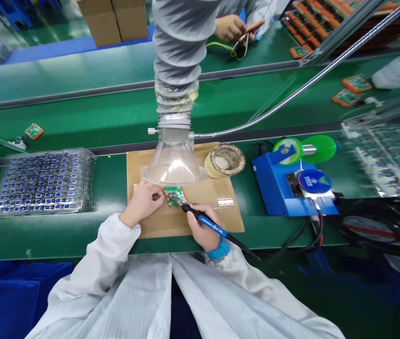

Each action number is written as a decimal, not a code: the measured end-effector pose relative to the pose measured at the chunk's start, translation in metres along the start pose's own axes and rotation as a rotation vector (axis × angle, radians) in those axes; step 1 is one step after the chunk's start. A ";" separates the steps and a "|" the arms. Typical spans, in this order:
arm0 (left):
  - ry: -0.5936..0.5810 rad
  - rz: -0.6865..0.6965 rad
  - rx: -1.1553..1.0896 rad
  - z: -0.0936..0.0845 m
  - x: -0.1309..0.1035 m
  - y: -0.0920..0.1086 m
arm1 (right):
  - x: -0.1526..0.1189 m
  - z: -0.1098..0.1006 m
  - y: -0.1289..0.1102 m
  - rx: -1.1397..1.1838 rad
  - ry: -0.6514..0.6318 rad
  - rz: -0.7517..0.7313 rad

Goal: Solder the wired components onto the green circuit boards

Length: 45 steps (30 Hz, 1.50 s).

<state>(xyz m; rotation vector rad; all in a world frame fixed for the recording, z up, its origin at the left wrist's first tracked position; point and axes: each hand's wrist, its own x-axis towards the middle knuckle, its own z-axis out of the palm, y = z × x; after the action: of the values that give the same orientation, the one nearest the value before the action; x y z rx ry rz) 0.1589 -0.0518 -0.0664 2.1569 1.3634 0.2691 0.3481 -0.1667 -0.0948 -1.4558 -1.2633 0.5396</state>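
White lettering runs along the blue handle of a soldering iron (205, 220) gripped in the worker's right hand (203, 238), its characters too small and soft to make out. To the right, a round blue label (313, 181) on the blue solder feeder (268, 186) carries white characters around a pale emblem, likewise unreadable from this angle. Farther right, an oval panel (369, 228) crossed by a red band marks a black object (348, 208), any wording on it lost to blur. No word, brand or number can be read with certainty.
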 end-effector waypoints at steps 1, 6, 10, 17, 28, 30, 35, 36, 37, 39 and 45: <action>-0.002 -0.003 -0.002 -0.001 0.000 0.001 | 0.000 0.000 0.000 0.000 -0.001 0.000; -0.002 -0.002 -0.017 -0.003 0.000 0.002 | -0.001 -0.001 0.001 0.024 0.017 0.003; 0.005 0.006 -0.007 -0.002 -0.001 0.001 | -0.001 -0.001 0.002 0.017 0.014 -0.004; -0.007 0.005 -0.004 -0.003 0.000 0.003 | -0.002 0.000 0.002 0.026 0.013 -0.019; -0.013 -0.007 -0.010 -0.004 -0.001 0.003 | 0.026 -0.037 0.028 0.021 0.458 0.013; -0.009 -0.002 -0.008 -0.004 -0.001 0.002 | 0.039 -0.043 0.033 -0.019 0.548 -0.010; 0.014 0.040 0.022 -0.002 -0.006 0.000 | 0.061 -0.047 0.042 -0.102 0.445 0.031; 0.019 0.053 0.030 -0.002 -0.008 0.000 | 0.061 -0.047 0.042 -0.103 0.413 0.036; 0.024 0.065 0.037 -0.001 -0.009 0.000 | 0.060 -0.048 0.042 -0.097 0.395 0.036; 0.040 0.076 0.046 0.001 -0.012 0.001 | 0.052 -0.048 0.039 -0.078 0.400 0.023; 0.080 0.051 -0.078 -0.004 -0.014 -0.002 | 0.023 -0.042 0.028 -0.027 0.326 -0.059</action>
<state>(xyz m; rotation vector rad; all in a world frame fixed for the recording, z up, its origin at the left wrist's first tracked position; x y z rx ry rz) 0.1489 -0.0622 -0.0630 2.1388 1.3205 0.4255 0.4032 -0.1594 -0.0994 -1.4561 -1.0533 0.2341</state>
